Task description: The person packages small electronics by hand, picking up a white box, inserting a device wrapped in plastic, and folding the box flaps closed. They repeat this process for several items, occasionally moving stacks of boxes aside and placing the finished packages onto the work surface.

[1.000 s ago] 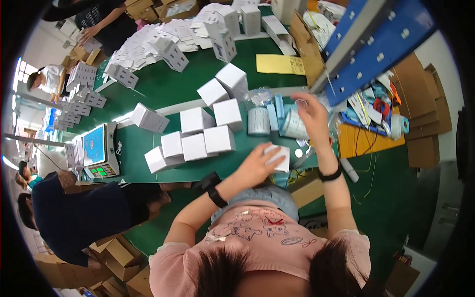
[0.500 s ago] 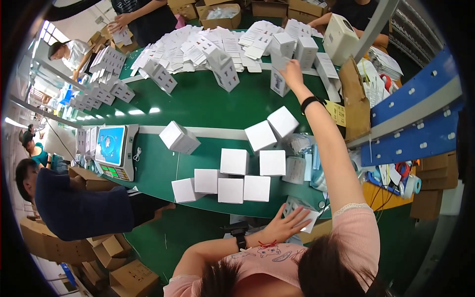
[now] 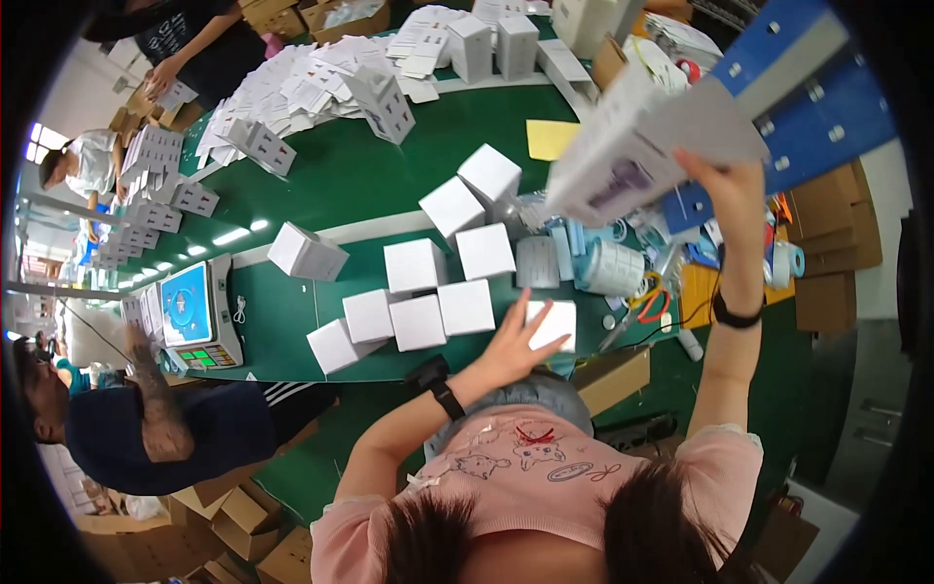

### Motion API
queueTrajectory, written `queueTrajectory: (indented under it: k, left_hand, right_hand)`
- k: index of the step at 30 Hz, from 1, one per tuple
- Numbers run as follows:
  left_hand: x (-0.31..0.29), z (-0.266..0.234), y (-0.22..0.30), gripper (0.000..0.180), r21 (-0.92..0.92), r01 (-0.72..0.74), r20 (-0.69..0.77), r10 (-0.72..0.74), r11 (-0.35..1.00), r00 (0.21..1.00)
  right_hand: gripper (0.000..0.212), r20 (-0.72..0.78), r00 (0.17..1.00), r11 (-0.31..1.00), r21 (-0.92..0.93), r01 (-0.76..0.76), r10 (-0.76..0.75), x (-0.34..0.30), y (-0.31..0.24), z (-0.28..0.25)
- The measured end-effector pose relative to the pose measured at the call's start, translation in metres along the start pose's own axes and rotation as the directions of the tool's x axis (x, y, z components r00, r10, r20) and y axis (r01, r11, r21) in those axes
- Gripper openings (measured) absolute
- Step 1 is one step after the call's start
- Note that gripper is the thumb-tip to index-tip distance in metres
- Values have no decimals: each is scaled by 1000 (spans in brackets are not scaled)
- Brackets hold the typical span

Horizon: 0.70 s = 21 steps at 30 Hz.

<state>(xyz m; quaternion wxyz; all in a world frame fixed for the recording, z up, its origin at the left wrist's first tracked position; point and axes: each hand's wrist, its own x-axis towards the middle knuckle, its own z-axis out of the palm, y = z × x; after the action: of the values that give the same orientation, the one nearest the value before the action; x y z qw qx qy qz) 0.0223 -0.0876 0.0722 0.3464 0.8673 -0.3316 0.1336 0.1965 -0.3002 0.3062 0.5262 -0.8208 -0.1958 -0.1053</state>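
Observation:
My right hand [image 3: 725, 185] is raised at the right, closed on a white carton [image 3: 632, 146] with a purple product picture on its side. The carton is held tilted above the bench and close to view. At the front edge of the green bench, my left hand [image 3: 511, 346] has its fingers spread against a small white box [image 3: 555, 326]. Several plain white boxes [image 3: 418, 321] stand grouped left of it, and another box [image 3: 306, 253] lies apart, farther left.
White folded cartons [image 3: 302, 92] are heaped at the back. Two upright boxes [image 3: 471, 49] stand behind a yellow sheet [image 3: 551, 139]. Orange-handled scissors [image 3: 652, 304] and a clear jar [image 3: 611, 266] are at right. A scale [image 3: 190, 307] and a co-worker [image 3: 156, 419] are at left.
My right hand has brought the carton from the back of the bench up and toward me. My left hand and the small box have moved forward, closer to the grouped boxes. The view has shifted.

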Motion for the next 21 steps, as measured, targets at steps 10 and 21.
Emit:
queueTrajectory:
  k: [10, 21]
  left_hand:
    - [6, 4, 8, 43, 346, -90, 42, 80, 934, 996]
    - [5, -27, 42, 59, 340, 52, 145, -107, 939, 984]
  right_hand:
    - [15, 98, 987, 967, -235, -103, 129, -186, 70, 13]
    - [30, 110, 979, 962, -197, 190, -171, -224, 117, 68]
